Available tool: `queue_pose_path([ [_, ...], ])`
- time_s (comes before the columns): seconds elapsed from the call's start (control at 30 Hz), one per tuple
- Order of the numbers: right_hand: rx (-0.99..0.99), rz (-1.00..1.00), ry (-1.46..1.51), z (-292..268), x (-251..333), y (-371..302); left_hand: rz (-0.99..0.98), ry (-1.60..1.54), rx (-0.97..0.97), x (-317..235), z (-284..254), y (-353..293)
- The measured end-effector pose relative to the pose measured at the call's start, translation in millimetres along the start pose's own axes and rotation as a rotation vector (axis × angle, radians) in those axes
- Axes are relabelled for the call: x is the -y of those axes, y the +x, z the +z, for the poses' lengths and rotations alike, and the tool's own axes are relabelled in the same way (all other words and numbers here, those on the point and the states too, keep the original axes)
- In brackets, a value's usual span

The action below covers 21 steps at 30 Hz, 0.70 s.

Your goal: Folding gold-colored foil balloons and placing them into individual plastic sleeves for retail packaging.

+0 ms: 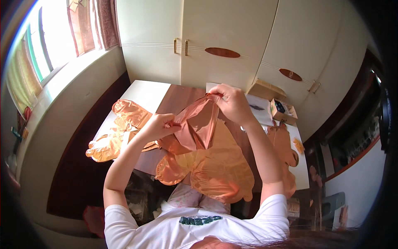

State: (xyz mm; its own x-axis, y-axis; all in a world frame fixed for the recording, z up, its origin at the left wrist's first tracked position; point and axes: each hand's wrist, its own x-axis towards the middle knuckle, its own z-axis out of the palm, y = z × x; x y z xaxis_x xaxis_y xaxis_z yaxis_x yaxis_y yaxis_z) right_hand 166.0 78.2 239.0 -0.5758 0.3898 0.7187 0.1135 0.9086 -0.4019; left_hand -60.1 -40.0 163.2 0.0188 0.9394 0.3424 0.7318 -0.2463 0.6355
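Note:
A flat, shiny orange foil balloon (222, 166) with rounded lobes hangs over the near edge of the table, toward my lap. My left hand (156, 127) is closed in a pinch on its raised upper part, at the left side. Farther away and to the right, my right hand (233, 104) pinches another edge of the same foil, higher up. Between the two hands the foil is drawn up into loose folds. The exact spots under my fingertips are partly hidden.
Crumpled orange foil (124, 128) lies at the table's left, and another flat orange foil piece (282, 145) at its right. A cardboard box (265, 88), a small open box (284, 112) and a white sheet (259, 106) sit at the back right. Cream cabinets (224, 29) stand behind the table.

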Motion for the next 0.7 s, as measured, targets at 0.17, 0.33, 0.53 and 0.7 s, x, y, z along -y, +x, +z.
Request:
queue_pose_path([
  [0.17, -0.075, -0.009, -0.098, -38, -16, -17, 0.025, 0.049, 0.132, 19, 9, 10],
  [0.33, -0.157, -0.048, -0.221, -82, -21, -51, 0.314, 0.392, 0.018, 49, 34, 57],
  [0.53, -0.096, -0.329, -0.771, -112, 29, -108, 0.549, 0.344, -0.278, 10, 72, 113],
  [0.7, 0.157, -0.34, -1.008, -60, 71, -187, 0.57, 0.159, -0.293, 40, 126, 127],
])
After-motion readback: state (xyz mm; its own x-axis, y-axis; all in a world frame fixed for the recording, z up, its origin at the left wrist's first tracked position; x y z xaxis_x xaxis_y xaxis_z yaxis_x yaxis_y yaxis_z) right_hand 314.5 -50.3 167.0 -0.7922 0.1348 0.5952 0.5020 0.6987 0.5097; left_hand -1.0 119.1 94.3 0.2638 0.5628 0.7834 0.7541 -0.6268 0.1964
